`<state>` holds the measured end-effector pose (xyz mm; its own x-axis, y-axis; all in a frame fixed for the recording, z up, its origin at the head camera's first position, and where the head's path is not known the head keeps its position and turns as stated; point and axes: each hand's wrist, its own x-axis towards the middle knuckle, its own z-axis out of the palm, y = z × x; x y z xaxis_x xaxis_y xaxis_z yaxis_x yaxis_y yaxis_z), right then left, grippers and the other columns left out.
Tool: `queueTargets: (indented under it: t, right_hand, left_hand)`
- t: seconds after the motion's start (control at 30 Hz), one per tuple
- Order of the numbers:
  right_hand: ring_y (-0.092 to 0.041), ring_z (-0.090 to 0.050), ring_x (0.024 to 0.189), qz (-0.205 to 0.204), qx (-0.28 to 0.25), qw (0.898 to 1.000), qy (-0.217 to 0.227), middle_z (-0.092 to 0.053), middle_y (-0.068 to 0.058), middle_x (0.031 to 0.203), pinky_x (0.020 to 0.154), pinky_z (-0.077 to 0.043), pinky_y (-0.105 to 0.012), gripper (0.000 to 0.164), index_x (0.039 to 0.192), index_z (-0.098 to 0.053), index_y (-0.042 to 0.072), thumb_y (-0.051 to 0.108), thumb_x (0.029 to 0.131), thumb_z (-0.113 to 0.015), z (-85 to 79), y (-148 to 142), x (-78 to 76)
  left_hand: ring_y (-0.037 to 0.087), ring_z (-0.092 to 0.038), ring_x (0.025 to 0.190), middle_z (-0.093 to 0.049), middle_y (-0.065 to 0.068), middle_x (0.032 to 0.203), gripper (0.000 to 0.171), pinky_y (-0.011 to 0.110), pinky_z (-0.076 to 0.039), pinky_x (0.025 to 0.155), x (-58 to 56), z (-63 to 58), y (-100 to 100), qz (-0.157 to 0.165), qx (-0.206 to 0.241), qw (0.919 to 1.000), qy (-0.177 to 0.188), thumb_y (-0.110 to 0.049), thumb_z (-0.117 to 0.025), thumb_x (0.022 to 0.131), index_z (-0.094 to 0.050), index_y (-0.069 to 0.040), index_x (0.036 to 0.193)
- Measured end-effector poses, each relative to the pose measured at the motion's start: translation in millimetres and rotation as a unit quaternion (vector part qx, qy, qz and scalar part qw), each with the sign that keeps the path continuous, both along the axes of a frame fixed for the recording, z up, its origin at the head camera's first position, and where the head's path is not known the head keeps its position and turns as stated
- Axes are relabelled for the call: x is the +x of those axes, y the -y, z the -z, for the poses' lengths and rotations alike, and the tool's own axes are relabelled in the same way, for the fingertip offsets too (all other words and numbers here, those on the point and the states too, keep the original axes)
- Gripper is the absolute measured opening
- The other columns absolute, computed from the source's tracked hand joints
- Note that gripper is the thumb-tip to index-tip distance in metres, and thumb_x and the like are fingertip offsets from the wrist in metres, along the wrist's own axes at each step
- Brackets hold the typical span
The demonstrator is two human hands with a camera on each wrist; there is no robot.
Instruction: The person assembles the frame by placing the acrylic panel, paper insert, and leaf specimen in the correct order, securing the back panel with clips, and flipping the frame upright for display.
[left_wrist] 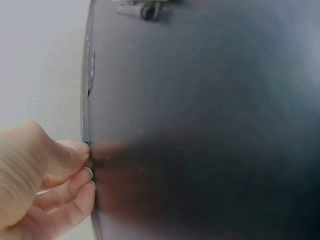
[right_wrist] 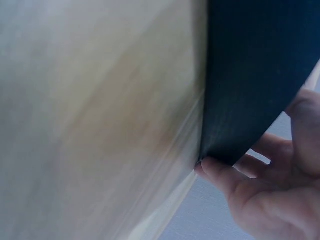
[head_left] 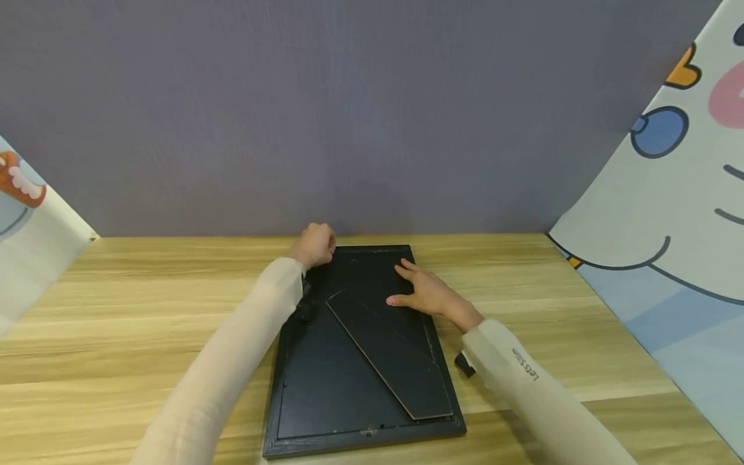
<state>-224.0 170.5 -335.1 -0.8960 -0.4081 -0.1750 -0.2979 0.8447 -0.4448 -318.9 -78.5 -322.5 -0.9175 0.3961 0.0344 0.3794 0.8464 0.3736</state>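
Note:
A black picture frame (head_left: 325,368) lies face down on the wooden table, its back panel up. A flat easel stand (head_left: 395,361) lies slanted across that back. At the far left corner my left hand (head_left: 316,245) has its fingers curled. Seen from the left wrist, thumb and fingertips of the left hand (left_wrist: 55,180) pinch at the thin frame edge (left_wrist: 86,110). My right hand (head_left: 433,292) rests over the right side near the far end, fingers spread. The right wrist view has the right hand's fingers (right_wrist: 220,172) against the end of a dark panel (right_wrist: 250,75).
Pale striped wooden table (head_left: 145,310) extends on both sides of the frame. A grey wall panel (head_left: 331,129) rises behind it. Printed cartoon panels stand at the left and right (head_left: 657,213). A small metal fitting (left_wrist: 145,10) shows on the dark back.

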Motion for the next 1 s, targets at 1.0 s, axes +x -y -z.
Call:
queueTargets:
  t: [1.0]
  right_hand:
    - [-0.042,-0.022,0.141,-0.001,-0.003,1.000,0.013,-0.009,-0.019,0.159,0.110,-0.032,-0.054,0.082,0.150,-0.021,0.002,0.041,0.091,-0.061,-1.2,-1,-2.7]
  left_hand:
    - [0.029,-0.064,0.094,-0.065,0.015,0.107,0.023,0.041,-0.056,0.079,2.5,-7.7,-31,0.054,-0.229,0.9704,-0.053,-0.003,-0.070,0.081,-0.063,-0.003,0.103]
